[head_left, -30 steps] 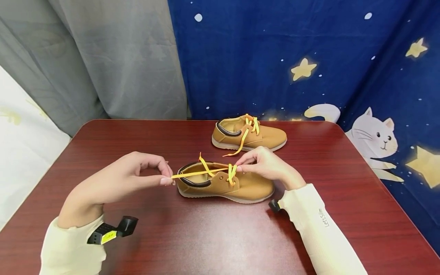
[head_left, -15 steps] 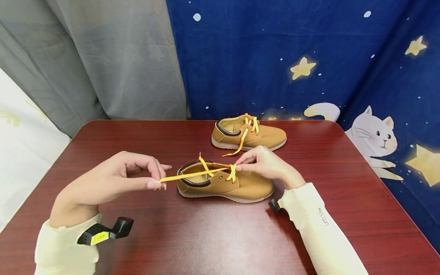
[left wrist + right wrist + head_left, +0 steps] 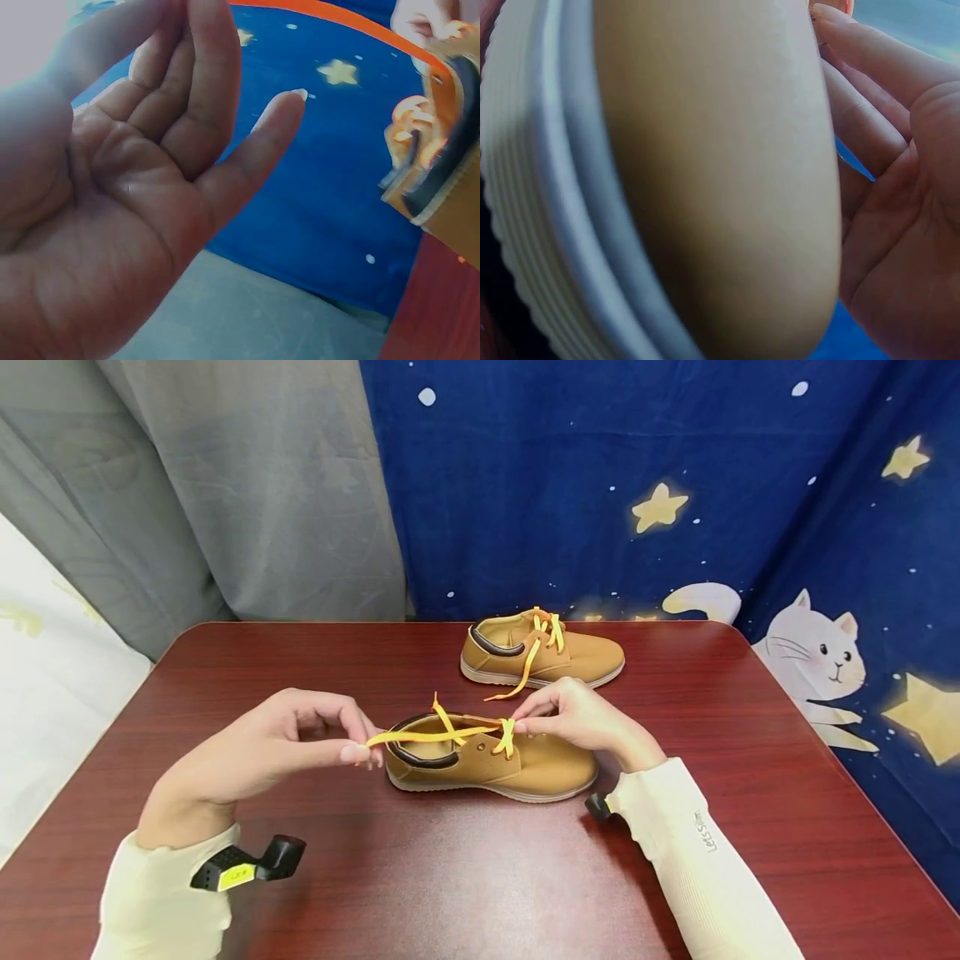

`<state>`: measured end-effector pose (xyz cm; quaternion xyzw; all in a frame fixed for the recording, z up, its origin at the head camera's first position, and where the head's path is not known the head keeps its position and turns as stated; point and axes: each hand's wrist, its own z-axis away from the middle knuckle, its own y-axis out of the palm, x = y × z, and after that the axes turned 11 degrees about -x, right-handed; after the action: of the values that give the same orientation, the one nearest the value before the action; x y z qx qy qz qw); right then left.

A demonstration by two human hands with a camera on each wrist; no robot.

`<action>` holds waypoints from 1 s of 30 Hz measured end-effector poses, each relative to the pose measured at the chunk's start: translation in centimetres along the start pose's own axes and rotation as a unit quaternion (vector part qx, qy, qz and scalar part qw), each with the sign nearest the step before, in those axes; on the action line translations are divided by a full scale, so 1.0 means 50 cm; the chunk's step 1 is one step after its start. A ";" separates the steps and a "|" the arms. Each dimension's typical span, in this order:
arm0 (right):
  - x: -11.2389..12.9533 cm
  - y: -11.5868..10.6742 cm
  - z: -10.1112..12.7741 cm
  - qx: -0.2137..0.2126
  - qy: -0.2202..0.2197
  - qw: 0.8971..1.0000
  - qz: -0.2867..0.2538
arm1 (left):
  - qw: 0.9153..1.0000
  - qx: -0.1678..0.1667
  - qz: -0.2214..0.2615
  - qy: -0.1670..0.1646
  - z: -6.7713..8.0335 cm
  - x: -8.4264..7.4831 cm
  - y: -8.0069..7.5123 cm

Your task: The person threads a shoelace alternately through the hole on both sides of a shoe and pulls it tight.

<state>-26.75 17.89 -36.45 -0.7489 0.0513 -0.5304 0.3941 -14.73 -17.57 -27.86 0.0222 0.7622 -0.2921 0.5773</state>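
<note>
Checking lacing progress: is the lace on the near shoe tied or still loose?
Loose. The left hand pinches one free end of the yellow lace out sideways from the near shoe; no bow shows.

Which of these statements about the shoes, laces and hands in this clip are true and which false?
1. The left hand pinches one end of the yellow lace of the near shoe. True.
2. The right hand rests flat on the table, away from the shoe. False: its fingertips are at the lace over the near shoe's eyelets.
3. A second tan shoe stands farther back on the table. True.
4. The far shoe has white laces. False: they are yellow.
5. The near shoe lies on its side. False: it stands on its sole.
</note>
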 end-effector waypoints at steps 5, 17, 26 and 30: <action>-0.003 0.000 0.000 0.005 0.001 1.000 -0.006 | 0.999 -0.039 -0.006 -0.032 -0.035 0.037 0.030; 0.002 0.001 -0.004 0.004 -0.008 1.000 0.013 | 0.990 -0.101 0.023 -0.097 -0.075 0.073 0.075; 0.009 0.002 -0.002 0.004 -0.005 1.000 0.020 | 0.984 -0.133 -0.025 -0.118 -0.087 0.060 0.095; 0.015 -0.002 0.000 0.005 -0.020 0.999 0.031 | 0.976 -0.167 -0.064 -0.126 -0.100 0.055 0.112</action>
<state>-26.47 17.57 -35.81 -0.7552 0.0634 -0.5033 0.4152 -17.91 -11.38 -31.83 -0.1606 0.7209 -0.1980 0.6445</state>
